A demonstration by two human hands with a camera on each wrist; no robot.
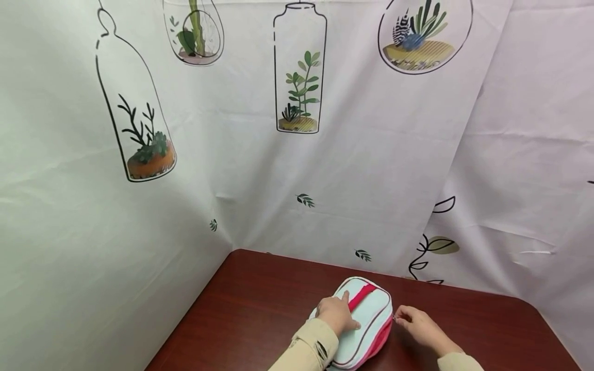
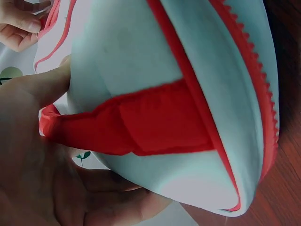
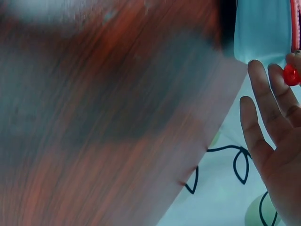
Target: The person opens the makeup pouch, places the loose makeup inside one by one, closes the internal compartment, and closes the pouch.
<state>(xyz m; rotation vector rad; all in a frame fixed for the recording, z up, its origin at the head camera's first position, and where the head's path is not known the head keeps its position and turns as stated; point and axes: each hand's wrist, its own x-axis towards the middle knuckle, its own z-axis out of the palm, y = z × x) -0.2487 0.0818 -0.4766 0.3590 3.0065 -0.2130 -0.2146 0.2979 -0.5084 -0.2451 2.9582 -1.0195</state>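
A pale blue-white zippered bag [image 1: 371,305] with red piping lies on the table. My left hand [image 1: 335,313] rests on its top with thumb and fingers spread, over the red strap handle [image 2: 155,120]. In the left wrist view the strap runs toward the palm, and the fingers lie along the bag's side. At the bag's right end, my right hand [image 1: 421,327] pinches the zipper pull, whose red bead [image 3: 291,75] shows between thumb and fingertips. The other fingers of that hand extend loosely. Part of the zipper [image 2: 254,66] runs along the bag's side.
The dark red-brown wooden table [image 1: 260,299] extends to both sides of the bag. Behind it and to the left hang white cloth backdrops [image 1: 362,170] printed with plants in glass jars. The table's back edge meets the cloth.
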